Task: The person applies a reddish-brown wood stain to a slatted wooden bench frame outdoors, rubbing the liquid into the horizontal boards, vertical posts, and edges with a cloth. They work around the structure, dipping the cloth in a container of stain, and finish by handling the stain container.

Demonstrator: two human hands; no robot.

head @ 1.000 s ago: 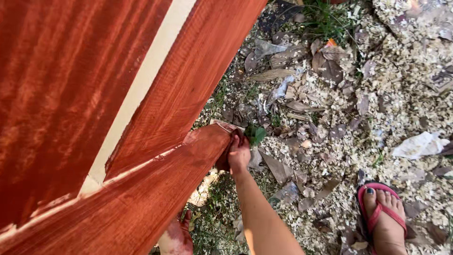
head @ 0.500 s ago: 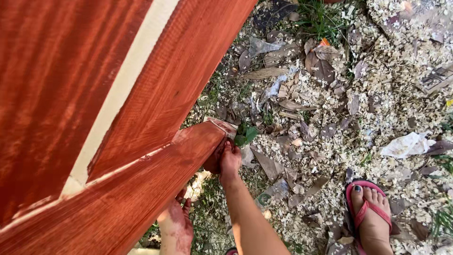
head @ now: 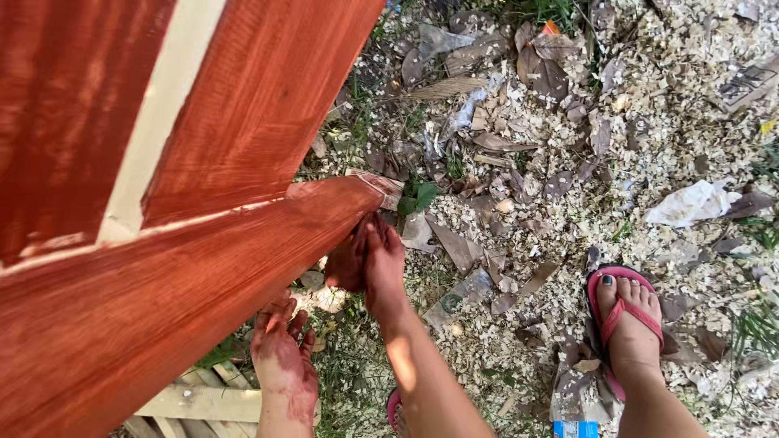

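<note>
Stain-reddened left hand (head: 282,361) now rising open-fingered, empty, right hand (head: 375,258) still gripping red-stained wooden door's (head: 187,268) corner with dark rag (head: 347,261), fingertips hidden at 12 o'clock.

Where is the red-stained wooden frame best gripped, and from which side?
Probably along the lower edge of the stained wooden frame, from underneath. It tilts up off the ground with that long edge free, and its faces look too broad to close fingers around. The right hand is already at the edge near the corner; the stain-covered left hand is open below it, over pale slats.
</note>
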